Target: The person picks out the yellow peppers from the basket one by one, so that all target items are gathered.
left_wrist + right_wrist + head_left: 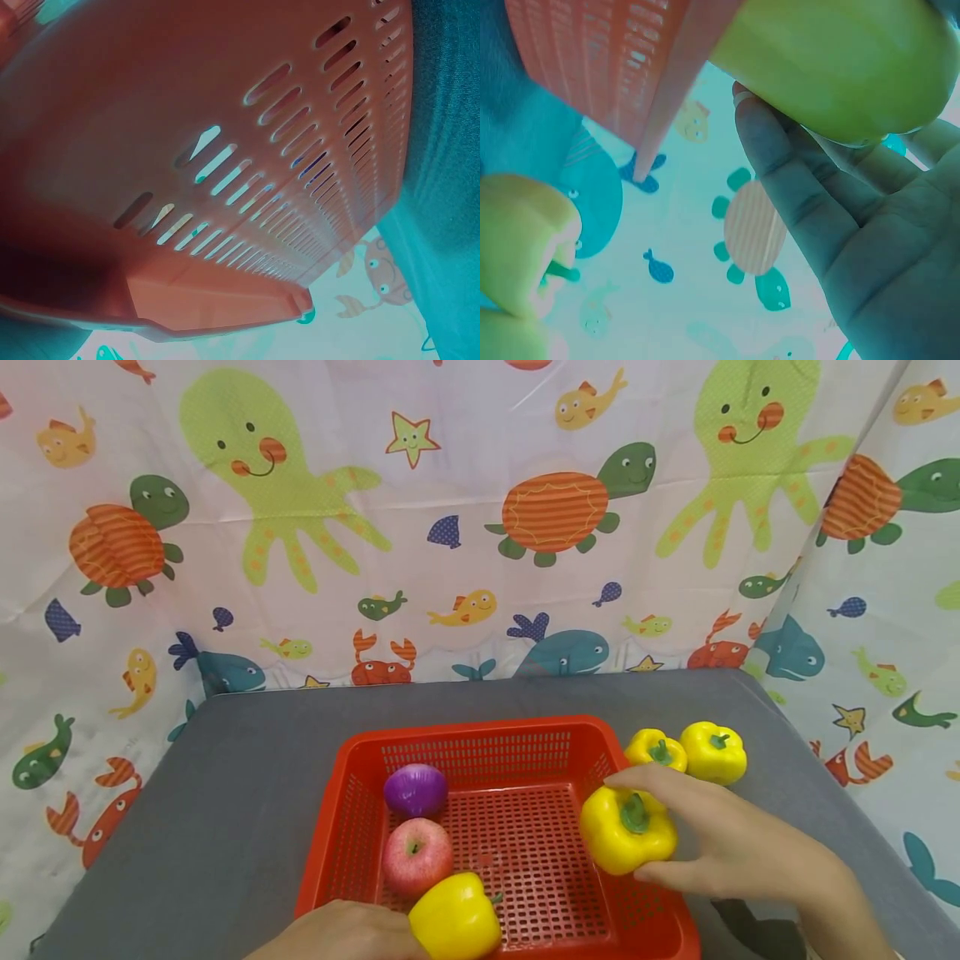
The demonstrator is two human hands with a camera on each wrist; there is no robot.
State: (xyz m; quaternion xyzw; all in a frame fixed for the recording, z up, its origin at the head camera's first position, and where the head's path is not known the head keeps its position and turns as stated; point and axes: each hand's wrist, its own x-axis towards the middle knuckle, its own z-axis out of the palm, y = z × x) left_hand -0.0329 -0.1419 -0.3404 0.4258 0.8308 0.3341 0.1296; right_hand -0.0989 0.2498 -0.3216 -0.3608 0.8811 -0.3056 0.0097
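My right hand (720, 835) holds a yellow bell pepper (628, 831) over the right rim of the red plastic basket (472, 732), thumb and fingers on either side, green stem facing up. The right wrist view shows the fingers curved along this pepper (840, 67). At the basket's near left, my left hand (348, 931) reaches over the side, right against another yellow bell pepper (457, 918) lying tilted with its stem to the right. That hand's fingers are hidden, so I cannot tell whether they grip the pepper. Beyond it inside the basket are a red apple (417, 857) and a purple onion (416, 790).
Two more yellow bell peppers (714, 752) stand on the grey table (217, 827), just outside the basket's far right corner. A white curtain (450, 460) printed with sea animals closes off the back and sides. The basket's slotted wall (285, 150) fills most of the left wrist view.
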